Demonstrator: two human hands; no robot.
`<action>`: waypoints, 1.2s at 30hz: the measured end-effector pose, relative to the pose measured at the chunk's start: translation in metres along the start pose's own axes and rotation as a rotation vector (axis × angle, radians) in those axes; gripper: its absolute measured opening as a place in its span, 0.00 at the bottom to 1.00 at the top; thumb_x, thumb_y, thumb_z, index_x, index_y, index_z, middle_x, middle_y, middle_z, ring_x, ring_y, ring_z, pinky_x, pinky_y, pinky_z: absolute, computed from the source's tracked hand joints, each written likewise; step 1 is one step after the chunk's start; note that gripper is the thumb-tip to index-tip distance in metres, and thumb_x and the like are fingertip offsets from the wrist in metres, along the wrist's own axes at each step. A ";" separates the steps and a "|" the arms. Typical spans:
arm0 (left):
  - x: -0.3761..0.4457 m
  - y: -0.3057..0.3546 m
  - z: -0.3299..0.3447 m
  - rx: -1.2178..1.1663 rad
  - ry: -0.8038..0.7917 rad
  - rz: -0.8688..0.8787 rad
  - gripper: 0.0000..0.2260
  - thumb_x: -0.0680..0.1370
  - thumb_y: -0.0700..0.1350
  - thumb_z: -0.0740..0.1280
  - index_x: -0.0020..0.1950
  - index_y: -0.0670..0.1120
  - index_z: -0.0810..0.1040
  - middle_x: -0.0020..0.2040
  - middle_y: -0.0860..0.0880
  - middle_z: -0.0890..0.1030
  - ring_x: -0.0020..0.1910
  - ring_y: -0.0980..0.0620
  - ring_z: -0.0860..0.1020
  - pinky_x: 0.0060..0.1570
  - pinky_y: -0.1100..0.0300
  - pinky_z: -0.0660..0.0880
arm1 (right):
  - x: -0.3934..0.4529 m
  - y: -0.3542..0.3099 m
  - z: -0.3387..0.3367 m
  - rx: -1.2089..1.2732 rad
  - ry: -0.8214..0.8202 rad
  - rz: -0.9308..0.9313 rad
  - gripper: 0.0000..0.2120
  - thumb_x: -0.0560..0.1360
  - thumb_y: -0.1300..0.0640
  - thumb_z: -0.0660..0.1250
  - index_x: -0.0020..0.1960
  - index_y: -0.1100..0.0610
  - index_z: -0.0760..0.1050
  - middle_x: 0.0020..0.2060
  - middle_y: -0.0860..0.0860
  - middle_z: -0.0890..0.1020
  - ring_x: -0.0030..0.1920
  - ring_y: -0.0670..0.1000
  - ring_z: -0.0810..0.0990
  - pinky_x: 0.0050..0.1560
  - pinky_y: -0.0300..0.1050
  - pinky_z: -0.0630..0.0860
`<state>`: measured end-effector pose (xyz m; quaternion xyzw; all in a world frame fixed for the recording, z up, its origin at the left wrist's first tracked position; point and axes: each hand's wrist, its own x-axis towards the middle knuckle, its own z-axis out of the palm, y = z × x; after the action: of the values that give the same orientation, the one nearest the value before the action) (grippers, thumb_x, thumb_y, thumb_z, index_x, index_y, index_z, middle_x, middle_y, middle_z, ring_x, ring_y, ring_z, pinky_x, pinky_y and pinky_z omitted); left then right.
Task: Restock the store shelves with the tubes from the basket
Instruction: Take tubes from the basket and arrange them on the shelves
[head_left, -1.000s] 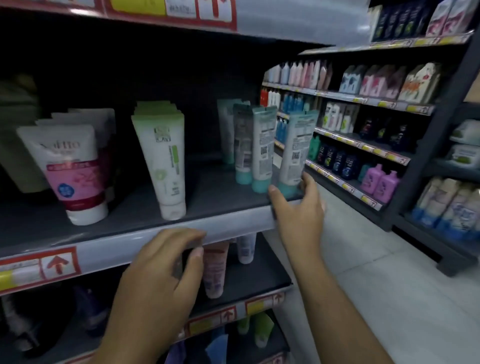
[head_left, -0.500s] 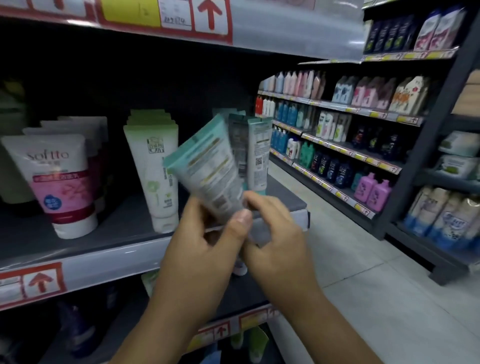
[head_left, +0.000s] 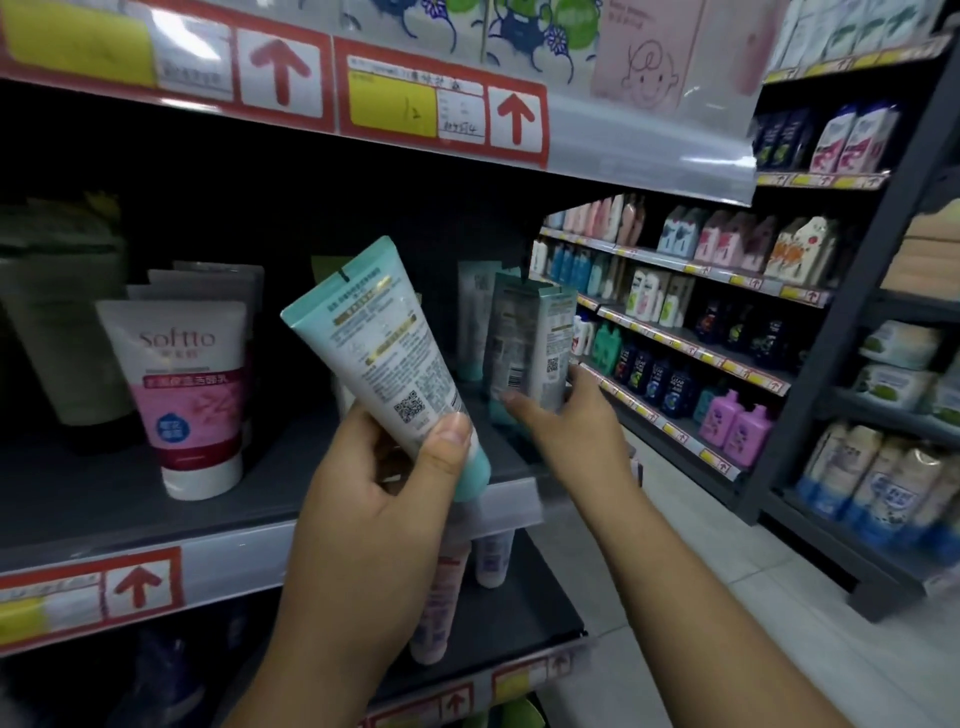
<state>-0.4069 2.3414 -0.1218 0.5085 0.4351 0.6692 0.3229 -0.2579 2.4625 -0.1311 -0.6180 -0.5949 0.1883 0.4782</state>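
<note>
One teal tube (head_left: 382, 353) tilted, pinched in left hand (head_left: 374, 499) fingers.
</note>
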 end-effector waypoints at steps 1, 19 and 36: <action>0.001 0.001 -0.001 -0.003 0.000 0.009 0.13 0.69 0.61 0.66 0.51 0.60 0.79 0.47 0.66 0.83 0.47 0.68 0.80 0.44 0.66 0.72 | 0.005 0.002 0.006 -0.008 0.003 0.021 0.18 0.72 0.46 0.73 0.57 0.51 0.72 0.48 0.44 0.80 0.47 0.46 0.78 0.37 0.38 0.69; 0.001 0.003 -0.018 -0.504 -0.257 -0.227 0.14 0.68 0.54 0.69 0.48 0.51 0.86 0.49 0.44 0.86 0.49 0.47 0.85 0.45 0.52 0.83 | -0.108 -0.031 -0.034 0.005 -0.505 -0.326 0.30 0.63 0.49 0.77 0.60 0.29 0.72 0.53 0.41 0.80 0.56 0.40 0.78 0.56 0.36 0.74; -0.006 0.012 -0.028 -0.568 -0.214 -0.307 0.19 0.72 0.56 0.66 0.56 0.47 0.84 0.54 0.42 0.85 0.56 0.45 0.83 0.50 0.48 0.78 | 0.034 0.000 0.034 -0.093 -0.040 0.151 0.15 0.72 0.46 0.71 0.57 0.49 0.78 0.50 0.49 0.84 0.50 0.55 0.81 0.52 0.52 0.78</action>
<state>-0.4325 2.3239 -0.1161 0.3941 0.2667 0.6501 0.5924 -0.2775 2.5064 -0.1357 -0.6789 -0.5642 0.2081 0.4213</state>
